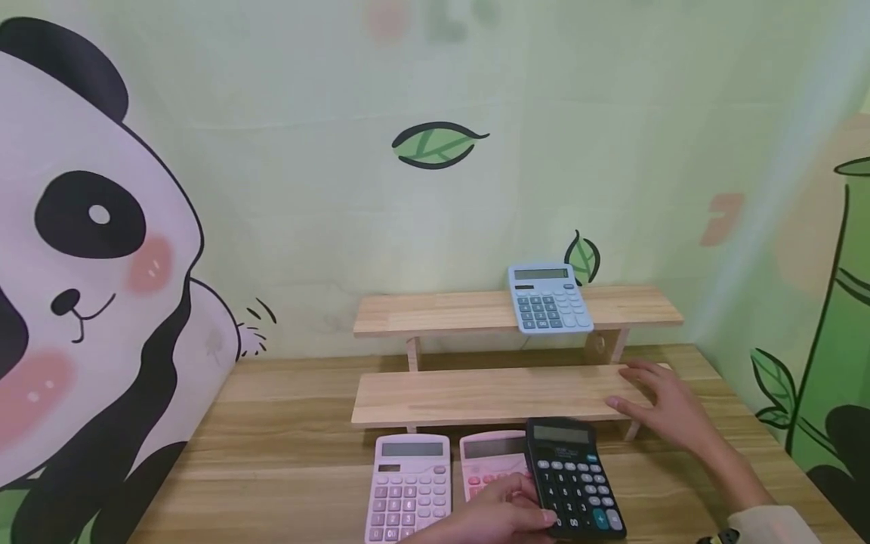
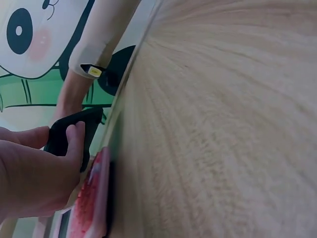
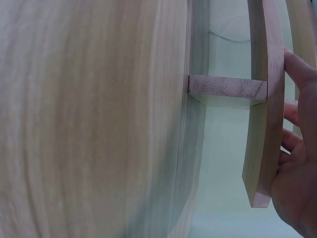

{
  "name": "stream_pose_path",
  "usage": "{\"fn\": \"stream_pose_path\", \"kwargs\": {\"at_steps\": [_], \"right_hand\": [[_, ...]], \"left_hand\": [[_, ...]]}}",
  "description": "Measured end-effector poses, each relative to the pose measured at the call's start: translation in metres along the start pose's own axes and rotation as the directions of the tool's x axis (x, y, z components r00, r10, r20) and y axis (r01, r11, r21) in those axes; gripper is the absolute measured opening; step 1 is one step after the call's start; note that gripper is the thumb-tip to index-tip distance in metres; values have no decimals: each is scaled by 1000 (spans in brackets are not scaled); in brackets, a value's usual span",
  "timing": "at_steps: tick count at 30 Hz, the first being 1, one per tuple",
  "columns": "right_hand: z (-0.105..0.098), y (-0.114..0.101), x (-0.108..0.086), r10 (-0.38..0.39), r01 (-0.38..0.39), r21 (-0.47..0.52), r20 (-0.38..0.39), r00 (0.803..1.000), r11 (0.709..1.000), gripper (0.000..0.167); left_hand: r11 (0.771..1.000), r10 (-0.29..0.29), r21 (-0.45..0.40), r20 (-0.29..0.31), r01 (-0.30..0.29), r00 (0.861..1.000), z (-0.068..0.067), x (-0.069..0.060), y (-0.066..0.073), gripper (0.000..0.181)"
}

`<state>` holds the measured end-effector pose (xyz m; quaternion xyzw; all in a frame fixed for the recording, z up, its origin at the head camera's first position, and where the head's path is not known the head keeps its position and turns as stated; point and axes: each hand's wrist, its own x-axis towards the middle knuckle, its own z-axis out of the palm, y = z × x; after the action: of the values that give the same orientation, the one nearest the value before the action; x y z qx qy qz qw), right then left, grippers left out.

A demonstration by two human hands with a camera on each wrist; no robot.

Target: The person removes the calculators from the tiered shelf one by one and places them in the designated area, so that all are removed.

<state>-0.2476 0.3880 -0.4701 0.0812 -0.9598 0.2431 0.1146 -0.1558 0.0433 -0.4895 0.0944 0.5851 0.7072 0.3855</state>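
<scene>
My left hand pinches a black calculator by its lower left side, thumb on the front. In the left wrist view, fingers press against the dark back of this calculator. It partly covers a pink calculator lying on the table. Left of that lies a pale pink calculator with purplish keys. My right hand rests at the right end of the lower wooden shelf. In the right wrist view, loosely bent fingers touch the shelf's edge.
A light blue calculator leans on the upper wooden shelf, right of its middle. The two-step stand is on a wood-grain table. Behind it hangs a green backdrop with a panda drawing.
</scene>
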Motion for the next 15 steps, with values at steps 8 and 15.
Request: {"fn": "stream_pose_path", "kwargs": {"at_steps": [8,15], "right_hand": [[1,2,0,-8,8,0,-8,1000,1000,75],[2,3,0,-15,15,-8,-16,1000,1000,74]], "left_hand": [[1000,-26,-11,-17,26,1000,3,8,-4,11],[1000,-26,5,-21,26,999,4,9,-5,9]]}}
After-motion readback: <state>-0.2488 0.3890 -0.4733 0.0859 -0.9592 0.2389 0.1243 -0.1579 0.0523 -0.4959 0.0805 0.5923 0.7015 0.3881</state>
